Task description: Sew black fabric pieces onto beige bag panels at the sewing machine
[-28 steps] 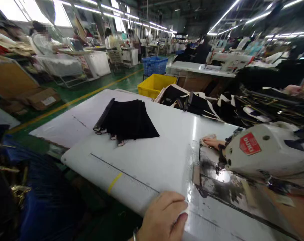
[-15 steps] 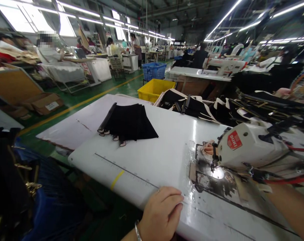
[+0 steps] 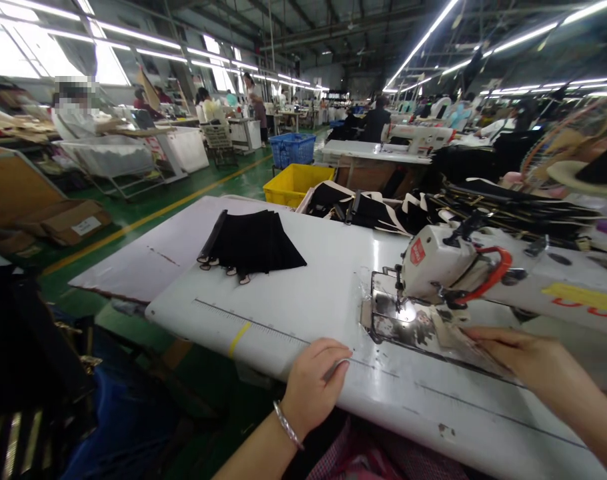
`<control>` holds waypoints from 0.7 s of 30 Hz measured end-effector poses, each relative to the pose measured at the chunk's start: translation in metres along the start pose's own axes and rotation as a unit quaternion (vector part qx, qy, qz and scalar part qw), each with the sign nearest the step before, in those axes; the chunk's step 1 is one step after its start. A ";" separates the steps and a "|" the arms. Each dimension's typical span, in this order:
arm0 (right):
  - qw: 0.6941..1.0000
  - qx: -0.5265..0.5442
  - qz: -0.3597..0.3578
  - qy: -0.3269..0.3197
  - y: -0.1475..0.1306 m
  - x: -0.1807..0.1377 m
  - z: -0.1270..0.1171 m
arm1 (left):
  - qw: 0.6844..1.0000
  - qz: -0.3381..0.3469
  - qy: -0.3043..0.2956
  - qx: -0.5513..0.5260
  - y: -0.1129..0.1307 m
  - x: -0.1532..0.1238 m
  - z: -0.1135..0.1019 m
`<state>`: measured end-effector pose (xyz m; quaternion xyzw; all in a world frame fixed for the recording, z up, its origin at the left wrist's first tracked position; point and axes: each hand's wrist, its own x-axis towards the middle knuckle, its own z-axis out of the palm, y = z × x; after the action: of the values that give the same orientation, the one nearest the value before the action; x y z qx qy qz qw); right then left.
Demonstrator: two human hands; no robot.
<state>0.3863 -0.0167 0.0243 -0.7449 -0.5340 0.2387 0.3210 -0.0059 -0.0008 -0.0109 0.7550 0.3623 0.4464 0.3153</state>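
Observation:
My left hand (image 3: 317, 380) rests at the front edge of the white sewing table (image 3: 303, 300), fingers curled in. A small grey sliver shows between thumb and forefinger; I cannot make out what it is. To the right of the needle area, my right hand (image 3: 526, 357) is low over the table, its fingers closed on a thin pale piece (image 3: 451, 333) that looks like cloth. The sewing machine (image 3: 433, 260) stands just beyond it, with its lamp lit over the metal plate. Several black fabric pieces (image 3: 256, 241) with metal rings lie stacked at the table's far left.
A printed ruler (image 3: 253, 320) runs along the table's front. Beyond the table are a yellow crate (image 3: 298, 183), a blue basket (image 3: 292, 150) and piled black pieces (image 3: 373, 207). Black items with gold hardware hang over a blue container (image 3: 118, 413) at lower left. People sit at machines farther back.
My right hand has come back from behind the machine head to its right side, with the pale piece. My left hand stays at the table edge. The view has shifted right.

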 end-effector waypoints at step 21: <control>0.838 0.344 0.085 -0.414 -0.093 -0.148 0.172 | 0.961 -0.243 0.100 0.084 -0.043 -0.086 -0.052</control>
<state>0.1598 -0.0978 -0.0224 -0.4608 -0.4348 0.7197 0.2839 -0.0936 -0.0404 -0.0626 0.6198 0.6001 0.3976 0.3123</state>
